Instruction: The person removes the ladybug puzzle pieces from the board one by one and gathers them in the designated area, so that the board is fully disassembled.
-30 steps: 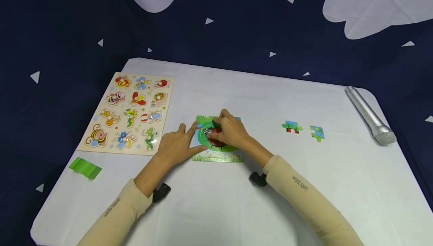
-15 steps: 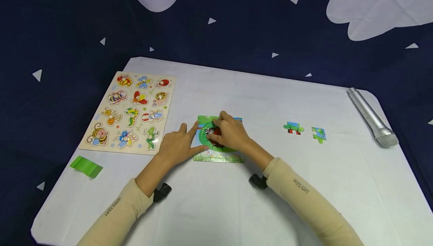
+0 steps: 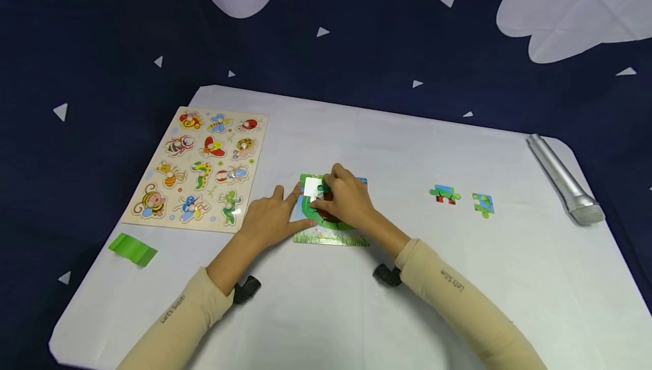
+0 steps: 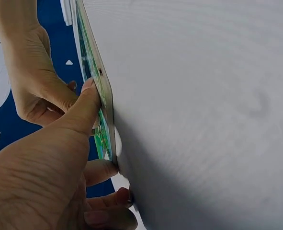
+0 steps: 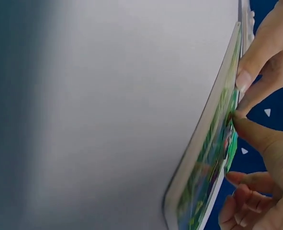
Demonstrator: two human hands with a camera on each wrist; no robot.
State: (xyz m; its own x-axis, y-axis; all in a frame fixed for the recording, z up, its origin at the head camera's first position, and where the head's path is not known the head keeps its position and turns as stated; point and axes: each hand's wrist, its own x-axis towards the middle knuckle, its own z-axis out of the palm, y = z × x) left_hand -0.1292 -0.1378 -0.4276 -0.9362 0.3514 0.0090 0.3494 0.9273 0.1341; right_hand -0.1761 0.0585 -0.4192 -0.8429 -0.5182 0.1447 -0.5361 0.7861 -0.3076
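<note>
A jigsaw puzzle (image 3: 331, 238) with a ladybug picture lies in the middle of the table. My left hand (image 3: 270, 220) rests at its left side, index finger and thumb spread straight along the edge. In the left wrist view that thumb (image 4: 86, 98) touches the puzzle. My right hand (image 3: 348, 194) is over the picture and pinches a green puzzle piece (image 5: 232, 151) between thumb and fingers at the upper left. A white patch shows beside those fingers; I cannot tell whether it is glare or bare base. The right hand covers the upper right of the picture.
Two loose puzzle pieces, one with red (image 3: 445, 194) and one blue-green (image 3: 483, 205), lie to the right. A wooden insect peg puzzle (image 3: 175, 226) is at the left, with a folded green strip (image 3: 133, 250) in front of it. A silver microphone (image 3: 565, 180) lies near the right edge.
A white patch has appeared at the upper left of the ladybug picture, where the right fingers work. Both hands keep nearly the same place; the whole view shifts slightly.
</note>
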